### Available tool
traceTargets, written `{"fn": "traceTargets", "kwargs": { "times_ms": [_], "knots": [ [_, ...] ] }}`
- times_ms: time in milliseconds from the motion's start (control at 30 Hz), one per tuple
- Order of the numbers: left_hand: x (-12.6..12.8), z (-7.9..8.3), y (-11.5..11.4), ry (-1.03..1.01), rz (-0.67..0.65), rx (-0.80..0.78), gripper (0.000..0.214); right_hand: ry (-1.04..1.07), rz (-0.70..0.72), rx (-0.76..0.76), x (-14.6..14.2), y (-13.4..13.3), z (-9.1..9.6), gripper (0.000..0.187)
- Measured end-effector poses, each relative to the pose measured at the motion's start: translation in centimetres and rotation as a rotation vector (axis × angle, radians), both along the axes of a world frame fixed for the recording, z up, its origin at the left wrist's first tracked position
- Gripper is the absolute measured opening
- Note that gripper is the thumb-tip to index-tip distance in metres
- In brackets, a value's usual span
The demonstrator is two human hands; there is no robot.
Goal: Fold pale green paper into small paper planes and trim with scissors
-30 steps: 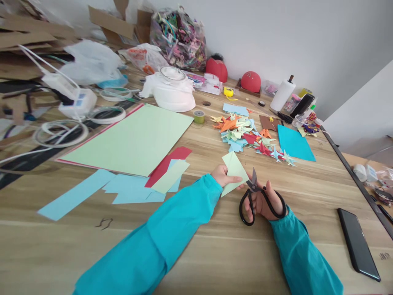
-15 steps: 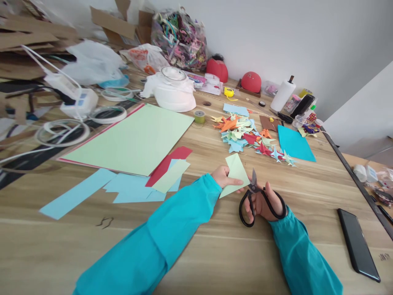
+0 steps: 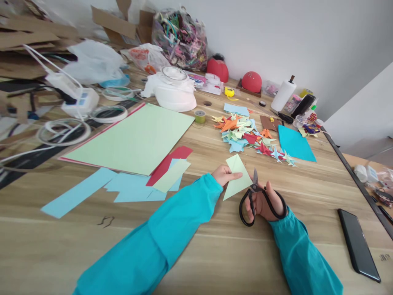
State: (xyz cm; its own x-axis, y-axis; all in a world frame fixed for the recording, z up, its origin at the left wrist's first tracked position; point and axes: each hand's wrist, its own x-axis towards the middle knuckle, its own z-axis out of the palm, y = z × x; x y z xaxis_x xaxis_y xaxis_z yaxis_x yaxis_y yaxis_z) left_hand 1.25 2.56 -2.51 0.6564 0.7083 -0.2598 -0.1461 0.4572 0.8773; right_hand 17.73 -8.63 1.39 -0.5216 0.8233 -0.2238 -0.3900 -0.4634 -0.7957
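My left hand (image 3: pixel 225 175) pinches a folded piece of pale green paper (image 3: pixel 236 185), thumb on top, its far end pointed. My right hand (image 3: pixel 264 203) is wrapped through the black handles of a pair of scissors (image 3: pixel 255 187). The short metal blades point away from me, right beside the paper's right edge; whether they touch it I cannot tell. Ahead of my hands lies a heap of folded paper stars (image 3: pixel 238 133) in orange, green, blue and red. Left of my left hand are a pale green strip (image 3: pixel 172 175), red paper (image 3: pixel 167 164) and blue strips (image 3: pixel 79 192).
A stack of large green sheets (image 3: pixel 132 137) lies at left. Behind it are a white bundle (image 3: pixel 175 95), coiled cables (image 3: pixel 63 132) and plastic bags. Turquoise paper (image 3: pixel 296 143) lies back right, a black phone (image 3: pixel 358 244) near the right edge, and a thread spool (image 3: pixel 200 116) mid-table.
The green paper has turned slightly in my left hand, its near corner shifting right and toward me. The left fingers have shifted a little on it. My right hand and the scissors have barely moved.
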Motion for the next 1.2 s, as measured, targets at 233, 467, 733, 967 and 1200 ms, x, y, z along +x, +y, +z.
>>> {"fn": "traceTargets", "kwargs": {
  "times_ms": [233,467,733,967,1200],
  "knots": [
    [0.1,0.0,0.0,-0.006,0.027,0.046,0.052,-0.093,-0.026,0.011,-0.1,0.2,0.3,0.079],
    [-0.2,1.5,-0.6,-0.047,0.046,-0.036,0.041,-0.095,-0.032,0.019,0.3,0.2,0.4,0.084],
    [-0.5,2.3,-1.0,-0.060,0.072,-0.100,0.027,-0.179,-0.042,0.023,0.4,0.2,0.9,0.082],
    [-0.6,2.4,-0.8,-0.044,0.010,-0.055,0.034,-0.152,0.010,0.003,0.5,0.1,0.8,0.079],
    [-0.6,2.7,-1.0,-0.039,-0.074,-0.015,0.042,-0.143,0.040,-0.011,0.5,0.0,0.6,0.078]
  ]
}}
